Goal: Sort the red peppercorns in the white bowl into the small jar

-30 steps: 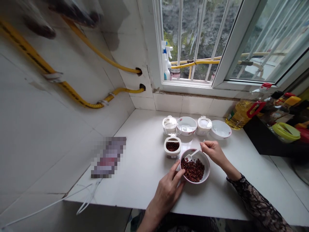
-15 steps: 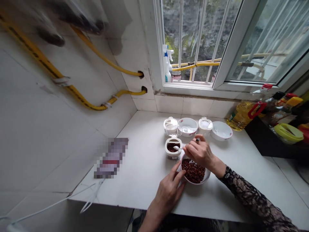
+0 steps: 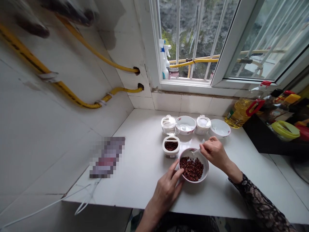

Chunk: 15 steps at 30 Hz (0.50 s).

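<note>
A white bowl (image 3: 206, 174) holds dark red dried grains that look like Sichuan peppercorns (image 3: 192, 169). My left hand (image 3: 166, 190) grips its left side, thumb over the rim and fingers against the wall. Closed around a small white spoon (image 3: 196, 151), my right hand (image 3: 214, 151) is at the bowl's upper right. The spoon's head dips inside the bowl, near the far edge of the grains. Just beyond the bowl's left side stands a lidded seasoning jar (image 3: 171, 151), its lid raised, with the same dark grains inside.
Along the wall stand a clear-lidded jar (image 3: 168, 125), a white bowl (image 3: 185, 126), a jar with white contents (image 3: 203, 125) and another bowl (image 3: 220, 129). An oil bottle (image 3: 238, 112) and a black rack (image 3: 263, 138) of bottles are at right. A pixelated item (image 3: 107, 158) lies left.
My right hand has moved right with the spoon, from the seasoning jar to the bowl. My left hand has stayed on the bowl. The view has shifted slightly.
</note>
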Available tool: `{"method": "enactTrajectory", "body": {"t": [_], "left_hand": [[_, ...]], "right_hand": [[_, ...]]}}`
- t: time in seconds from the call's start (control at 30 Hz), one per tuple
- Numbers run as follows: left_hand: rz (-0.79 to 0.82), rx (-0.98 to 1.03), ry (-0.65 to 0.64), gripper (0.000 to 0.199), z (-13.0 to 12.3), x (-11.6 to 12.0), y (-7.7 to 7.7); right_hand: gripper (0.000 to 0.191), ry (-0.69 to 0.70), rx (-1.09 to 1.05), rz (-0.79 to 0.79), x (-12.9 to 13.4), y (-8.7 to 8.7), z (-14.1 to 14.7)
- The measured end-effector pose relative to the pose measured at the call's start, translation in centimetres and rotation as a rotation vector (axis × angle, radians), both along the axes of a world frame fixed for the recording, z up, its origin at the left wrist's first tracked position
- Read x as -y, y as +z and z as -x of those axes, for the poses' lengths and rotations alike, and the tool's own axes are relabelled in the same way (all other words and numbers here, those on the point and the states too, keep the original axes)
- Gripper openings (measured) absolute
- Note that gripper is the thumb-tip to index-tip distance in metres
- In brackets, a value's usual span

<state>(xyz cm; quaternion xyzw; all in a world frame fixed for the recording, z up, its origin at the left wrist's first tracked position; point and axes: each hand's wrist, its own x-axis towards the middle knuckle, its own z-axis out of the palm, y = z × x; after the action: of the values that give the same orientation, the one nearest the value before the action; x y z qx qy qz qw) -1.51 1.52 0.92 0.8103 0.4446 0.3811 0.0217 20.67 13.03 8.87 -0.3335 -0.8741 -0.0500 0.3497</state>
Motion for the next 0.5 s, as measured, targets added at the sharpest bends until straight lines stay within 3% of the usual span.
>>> {"method": "enactTrajectory", "body": {"t": [0.13, 0.5], "left_hand": [[0.001, -0.004, 0.009, 0.030, 0.0, 0.0, 0.0], [0.019, 0.002, -0.005, 0.031, 0.1, 0.0, 0.0]], "right_hand": [[0.039, -0.026, 0.065, 0.020, 0.2, -1.2, 0.6], [0.045, -0.140, -0.193, 0.436, 0.2, -1.5, 0.3]]}}
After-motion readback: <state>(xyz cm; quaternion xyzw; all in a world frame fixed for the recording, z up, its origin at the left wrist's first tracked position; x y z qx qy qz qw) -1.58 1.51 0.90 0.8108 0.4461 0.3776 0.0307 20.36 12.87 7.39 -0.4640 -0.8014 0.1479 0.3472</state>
